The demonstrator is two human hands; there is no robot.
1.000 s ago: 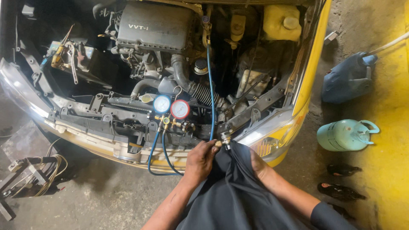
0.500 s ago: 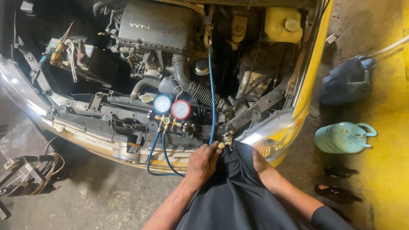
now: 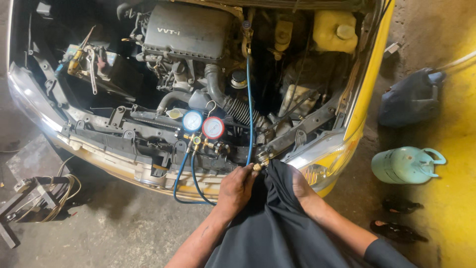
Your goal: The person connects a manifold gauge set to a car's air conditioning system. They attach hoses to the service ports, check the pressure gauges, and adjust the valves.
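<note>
I stand at the open engine bay of a yellow car (image 3: pixel 354 124). My left hand (image 3: pixel 237 189) pinches a brass hose fitting (image 3: pixel 259 166) at the end of a blue hose (image 3: pixel 249 99) that runs up into the bay. A dark cloth (image 3: pixel 277 198) lies bunched against the fitting. My right hand (image 3: pixel 301 187) presses on the cloth from the right, and the cloth hides its fingers. A manifold gauge set with a blue gauge (image 3: pixel 192 120) and a red gauge (image 3: pixel 213 128) hangs from the front crossmember, just left of my hands. Two more blue hoses (image 3: pixel 184 184) loop down from it.
A pale green gas cylinder (image 3: pixel 404 165) lies on the floor at the right, with a dark blue jerrycan (image 3: pixel 411 99) behind it. Two dark sandals (image 3: pixel 396 218) lie near the cylinder. A metal stand with coiled wires (image 3: pixel 39 196) sits on the floor at the left.
The view has drifted slightly. Both hands stay at the fitting and the cloth, with no visible shift in grip.
</note>
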